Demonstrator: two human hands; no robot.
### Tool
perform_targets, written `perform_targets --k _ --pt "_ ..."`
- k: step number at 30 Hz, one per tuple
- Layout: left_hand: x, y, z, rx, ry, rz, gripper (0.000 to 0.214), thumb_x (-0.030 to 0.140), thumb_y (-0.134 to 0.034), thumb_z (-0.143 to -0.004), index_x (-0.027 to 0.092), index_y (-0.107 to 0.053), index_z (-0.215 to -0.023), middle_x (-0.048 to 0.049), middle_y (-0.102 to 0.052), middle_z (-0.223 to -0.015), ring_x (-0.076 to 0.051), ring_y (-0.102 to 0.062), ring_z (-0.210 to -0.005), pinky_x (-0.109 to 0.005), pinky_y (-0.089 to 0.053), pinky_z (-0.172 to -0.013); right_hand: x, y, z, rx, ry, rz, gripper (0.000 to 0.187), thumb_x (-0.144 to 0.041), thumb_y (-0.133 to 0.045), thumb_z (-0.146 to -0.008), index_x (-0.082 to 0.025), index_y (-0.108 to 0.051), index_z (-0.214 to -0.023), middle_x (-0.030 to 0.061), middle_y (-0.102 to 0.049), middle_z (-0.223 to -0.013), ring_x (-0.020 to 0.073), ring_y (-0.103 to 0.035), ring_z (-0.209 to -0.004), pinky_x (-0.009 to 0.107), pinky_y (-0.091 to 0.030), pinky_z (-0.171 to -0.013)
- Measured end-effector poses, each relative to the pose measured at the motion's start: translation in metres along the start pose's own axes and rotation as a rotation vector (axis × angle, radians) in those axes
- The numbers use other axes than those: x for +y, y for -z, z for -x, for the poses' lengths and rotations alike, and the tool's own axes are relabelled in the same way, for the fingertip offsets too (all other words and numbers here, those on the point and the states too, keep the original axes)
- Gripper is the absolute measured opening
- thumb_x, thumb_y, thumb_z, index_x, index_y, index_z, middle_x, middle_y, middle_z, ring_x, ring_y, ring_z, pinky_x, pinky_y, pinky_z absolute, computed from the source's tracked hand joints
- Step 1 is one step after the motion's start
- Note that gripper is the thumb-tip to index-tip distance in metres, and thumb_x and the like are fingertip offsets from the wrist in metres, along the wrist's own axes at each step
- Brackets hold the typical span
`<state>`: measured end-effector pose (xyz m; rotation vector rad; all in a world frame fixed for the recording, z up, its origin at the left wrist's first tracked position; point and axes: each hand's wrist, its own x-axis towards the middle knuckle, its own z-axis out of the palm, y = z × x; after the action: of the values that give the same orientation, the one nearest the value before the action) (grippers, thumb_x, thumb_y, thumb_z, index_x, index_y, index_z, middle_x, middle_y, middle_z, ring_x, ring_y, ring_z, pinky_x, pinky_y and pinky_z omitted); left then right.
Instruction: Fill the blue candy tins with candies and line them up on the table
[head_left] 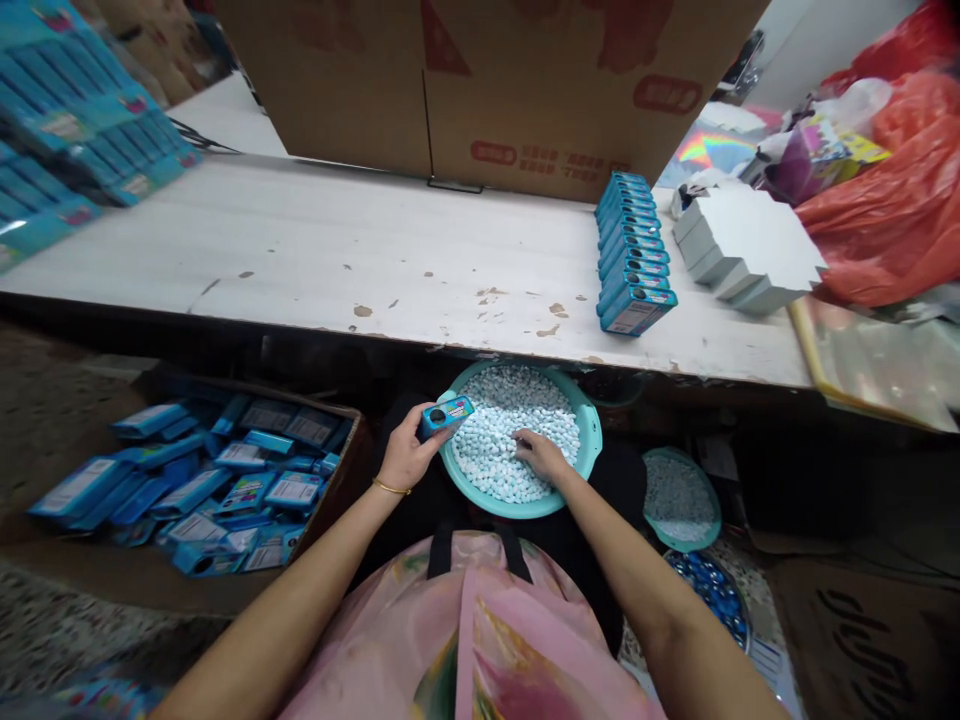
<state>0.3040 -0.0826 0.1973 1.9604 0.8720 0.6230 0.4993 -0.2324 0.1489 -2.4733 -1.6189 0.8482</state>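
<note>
At round plastic basin (590, 445) | left hand (406, 452): clamped on blue box (453, 412) | right hand (543, 458): amid pebbly white pellets (491, 462), grip unclear

Soft, fairly even light whitens the tabletop (322, 240) at 11 o'clock, while the carton (540, 90) at 12 turns me a duller, shaded face. Beneath the table edge everything sinks into gloom, darkest between 3 and 4. A sheet (716, 150) at 2 o'clock throws rainbow glare. The stacked packs (90, 110) at 10 lean and smear with lens stretch. Over the pale pellets (555, 430) at 5, my right hand (541, 455) looks slightly soft, perhaps motion-blurred.
</note>
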Motion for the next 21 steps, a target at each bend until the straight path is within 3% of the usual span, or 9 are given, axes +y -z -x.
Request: perform_targets --k 4,8,14,17,21 --pt "-0.004 -0.003 -0.001 -0.004 -0.015 -0.011 0.041 0.040 -0.058 -0.071 0.018 -0.051 -0.106 -0.0033 -0.060 -0.097 -0.017 -0.056 -0.087 -0.031 -0.045 -0.081 0.025 0.021 0.015 0.053 0.061 -0.211 0.030 -0.023 -0.046 -0.081 -0.019 -0.049 -0.110 0.0013 -0.061 -0.096 0.0123 -0.056 -0.088 0.022 -0.041 -0.074" --pt "-0.006 -0.018 -0.004 -0.045 -0.068 -0.023 0.039 0.032 -0.057 -0.073 0.019 -0.051 -0.109 -0.0045 -0.060 -0.100 -0.019 -0.056 -0.092 -0.033 -0.043 -0.084 0.030 0.061 0.039 0.144 0.148 -0.357 0.030 -0.028 -0.050 -0.079 -0.020 -0.052 -0.108 0.0011 -0.061 -0.089 0.0134 -0.056 -0.080 0.024 -0.041 -0.072" --pt "-0.002 -0.044 -0.005 -0.150 -0.137 -0.074 0.042 0.022 -0.057 -0.070 0.020 -0.050 -0.111 -0.0052 -0.058 -0.107 -0.021 -0.053 -0.100 -0.035 -0.041 -0.090 -0.004 0.118 0.060 0.107 0.188 -0.037 0.031 -0.032 -0.048 -0.081 -0.025 -0.054 -0.110 0.0019 -0.062 -0.102 0.0156 -0.056 -0.092 0.024 -0.039 -0.076" --pt "-0.001 -0.050 -0.003 -0.180 -0.156 -0.085 0.043 0.022 -0.056 -0.070 0.021 -0.049 -0.112 -0.0048 -0.056 -0.109 -0.020 -0.052 -0.103 -0.035 -0.040 -0.092 -0.025 0.133 0.063 0.072 0.168 0.193 0.031 -0.033 -0.044 -0.083 -0.028 -0.054 -0.111 0.0025 -0.061 -0.106 0.0177 -0.055 -0.096 0.026 -0.039 -0.077" --pt "-0.002 -0.053 -0.001 -0.210 -0.179 -0.080 0.042 0.022 -0.055 -0.072 0.019 -0.048 -0.113 -0.0057 -0.055 -0.110 -0.020 -0.051 -0.103 -0.035 -0.039 -0.092 -0.048 0.141 0.065 0.038 0.132 0.396 0.027 -0.033 -0.039 -0.084 -0.024 -0.057 -0.103 0.0059 -0.062 -0.096 0.0195 -0.058 -0.085 0.028 -0.041 -0.071"
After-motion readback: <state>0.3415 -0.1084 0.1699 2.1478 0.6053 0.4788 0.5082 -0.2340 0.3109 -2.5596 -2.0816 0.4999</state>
